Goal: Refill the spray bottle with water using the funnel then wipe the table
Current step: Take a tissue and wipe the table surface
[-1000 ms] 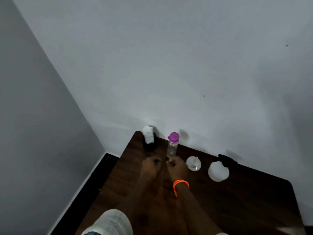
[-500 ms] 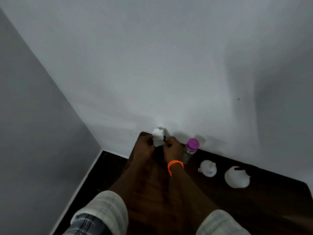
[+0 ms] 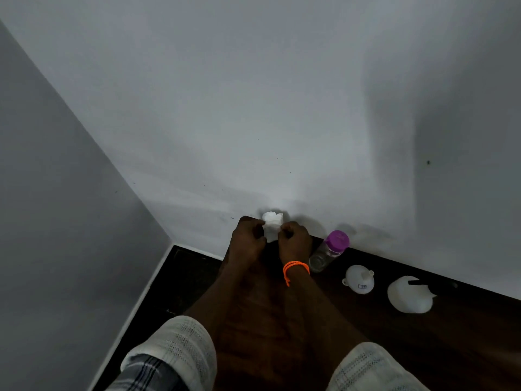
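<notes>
Both hands are at the far left corner of the dark wooden table (image 3: 423, 348), on a white wad of tissue (image 3: 272, 224) that sticks up from a dark holder hidden behind them. My left hand (image 3: 248, 239) pinches its left side and my right hand (image 3: 294, 241), with an orange band on the wrist, pinches its right side. To the right stands a clear bottle with a purple cap (image 3: 329, 251). A white funnel (image 3: 359, 279) lies upside down past it. The white spray bottle (image 3: 408, 298) with a black trigger head lies on its side farther right.
A white wall runs along the table's far edge, and a grey wall closes the left side. Dark floor (image 3: 180, 277) shows between the table's left edge and the wall. My pale sleeves fill the bottom of the view.
Both hands moved from in front of the purple-capped bottle to the far left corner and took hold of the white tissue. The camera turned left and closer.
</notes>
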A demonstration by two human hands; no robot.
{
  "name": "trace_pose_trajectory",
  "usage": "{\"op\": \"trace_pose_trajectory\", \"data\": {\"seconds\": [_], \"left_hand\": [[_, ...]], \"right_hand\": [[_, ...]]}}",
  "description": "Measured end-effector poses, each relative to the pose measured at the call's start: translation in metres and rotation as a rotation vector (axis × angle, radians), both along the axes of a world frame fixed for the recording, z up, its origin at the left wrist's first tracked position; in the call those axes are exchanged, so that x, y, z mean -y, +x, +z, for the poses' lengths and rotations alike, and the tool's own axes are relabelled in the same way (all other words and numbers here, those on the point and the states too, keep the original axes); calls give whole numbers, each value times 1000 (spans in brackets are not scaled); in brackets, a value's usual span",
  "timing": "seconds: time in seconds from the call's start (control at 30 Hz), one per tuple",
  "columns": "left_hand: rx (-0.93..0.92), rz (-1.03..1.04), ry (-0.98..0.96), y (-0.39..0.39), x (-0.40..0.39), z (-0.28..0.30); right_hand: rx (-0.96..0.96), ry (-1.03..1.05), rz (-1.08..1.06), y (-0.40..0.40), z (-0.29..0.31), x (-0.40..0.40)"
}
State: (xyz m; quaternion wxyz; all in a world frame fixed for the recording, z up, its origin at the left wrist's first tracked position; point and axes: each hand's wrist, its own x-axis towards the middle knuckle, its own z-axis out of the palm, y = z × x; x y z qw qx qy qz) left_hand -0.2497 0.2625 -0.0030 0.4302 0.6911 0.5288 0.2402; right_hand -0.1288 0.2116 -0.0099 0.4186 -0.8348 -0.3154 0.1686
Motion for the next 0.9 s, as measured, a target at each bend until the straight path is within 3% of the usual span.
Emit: {"op": "trace_pose_trajectory", "data": {"seconds": [0.4, 0.63, 0.77, 0.9], "left_hand": [[48, -29, 120, -14, 11, 8], [130, 33, 176, -17, 26, 23], [290, -30, 37, -17, 36, 39], [463, -48, -285, -20, 46, 38]], "right_hand": [[48, -7, 12, -5, 1, 6], [38, 227, 10, -21, 26, 19], [-3, 261, 28, -24, 40, 22], [13, 300, 39, -25, 60, 24]]}}
